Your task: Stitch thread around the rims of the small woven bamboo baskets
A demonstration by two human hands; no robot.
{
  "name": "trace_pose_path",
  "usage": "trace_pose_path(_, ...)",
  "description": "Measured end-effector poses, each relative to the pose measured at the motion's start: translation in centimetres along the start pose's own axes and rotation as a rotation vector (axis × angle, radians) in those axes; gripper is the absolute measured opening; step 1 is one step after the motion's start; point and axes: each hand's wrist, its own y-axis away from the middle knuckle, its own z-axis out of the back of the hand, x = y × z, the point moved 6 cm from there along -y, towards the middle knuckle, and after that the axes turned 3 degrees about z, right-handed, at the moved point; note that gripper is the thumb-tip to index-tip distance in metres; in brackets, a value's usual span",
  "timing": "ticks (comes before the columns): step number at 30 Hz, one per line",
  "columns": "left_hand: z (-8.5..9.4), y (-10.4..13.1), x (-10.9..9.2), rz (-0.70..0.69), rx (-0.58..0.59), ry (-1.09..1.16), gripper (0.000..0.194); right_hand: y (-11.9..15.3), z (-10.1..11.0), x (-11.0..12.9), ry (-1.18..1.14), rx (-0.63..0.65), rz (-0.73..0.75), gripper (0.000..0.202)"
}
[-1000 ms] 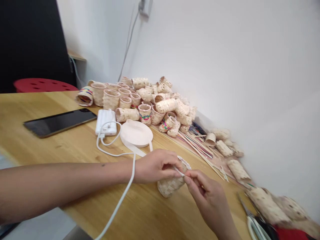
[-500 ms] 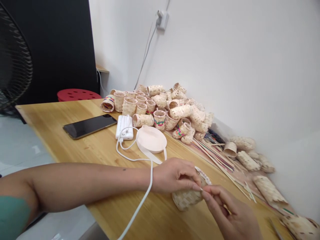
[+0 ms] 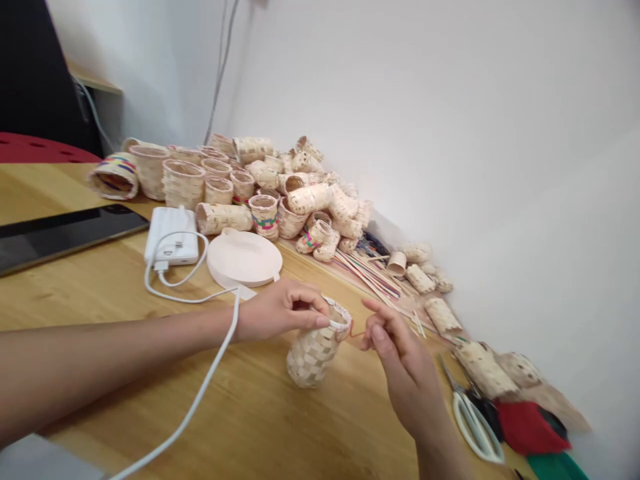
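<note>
A small woven basket [image 3: 311,357] stands slightly tilted on the wooden table, its round rim edged with a pale strip wrapped in reddish thread. My left hand [image 3: 287,308] is closed on the near left side of that rim, thumb outside and fingertips over the opening. From the rim's right side a thin red thread [image 3: 357,334] runs to my right hand [image 3: 397,360]. That hand is apart from the basket, its fingers bent and pinched around the thread; whether a needle is there I cannot make out.
A roll of pale ribbon [image 3: 245,259], a white power bank [image 3: 173,235] with a cable [image 3: 200,387] crossing my left forearm, and a phone [image 3: 65,233] lie at left. Woven baskets [image 3: 185,183] pile against the wall. Scissors [image 3: 473,423] and red cloth [image 3: 530,427] lie at right.
The view has swung right, bringing the scissors and cloth into sight. My right hand has moved away from my left, drawing the red thread out from the rim. The basket now stands more upright.
</note>
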Motion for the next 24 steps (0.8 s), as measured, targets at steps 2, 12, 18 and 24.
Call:
trace_pose_path(2, -0.1, 0.0, 0.1, -0.002, 0.027, -0.001, 0.017, 0.0, 0.1, 0.1, 0.000, 0.006, 0.025, 0.025)
trace_pose_path(12, -0.9, 0.4, -1.3, -0.091, 0.101, -0.149, 0.016, 0.4, 1.0, 2.1, 0.157, -0.123, 0.291, 0.014)
trace_pose_path(18, -1.2, 0.4, -1.8, -0.132, 0.170, -0.178, 0.023, 0.2, 0.4, 2.7, 0.269, -0.024, 0.419, 0.018)
trace_pose_path(24, -1.4, 0.5, -1.9, -0.146, 0.181, -0.168, 0.019, 0.3, 0.3, 2.7, 0.270, 0.042, 0.444, 0.024)
